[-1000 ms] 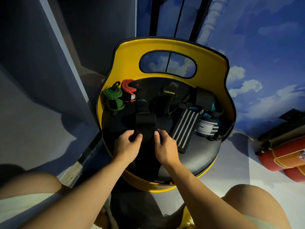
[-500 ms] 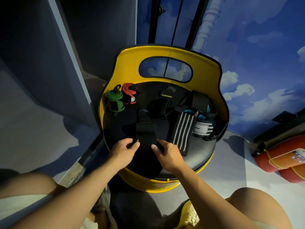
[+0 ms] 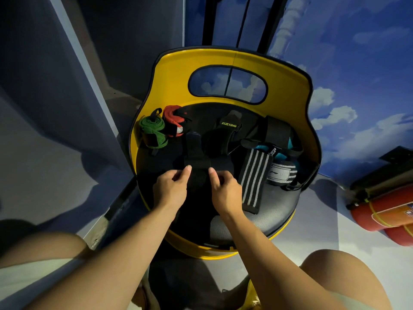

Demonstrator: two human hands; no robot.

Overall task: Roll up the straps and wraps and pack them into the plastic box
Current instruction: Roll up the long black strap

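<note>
Black wrap (image 3: 196,157) flat on chair seat (image 3: 277,209), near end pinched by both hands: left hand (image 3: 172,189) and right hand (image 3: 225,191), fingers curled on its edges. Behind: green roll (image 3: 152,130), red roll (image 3: 173,117), black strap (image 3: 223,135), striped wrap (image 3: 253,175), grey roll (image 3: 280,173). Plastic box not seen. Since earlier frame, hands shifted farther up wrap.

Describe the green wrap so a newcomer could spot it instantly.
Find the yellow chair with the black round seat. At the seat's back left edge, against the yellow rim, sits the green wrap, rolled into a bundle. A red wrap lies right beside it; the green one is the only green item and sits farthest left.
</note>
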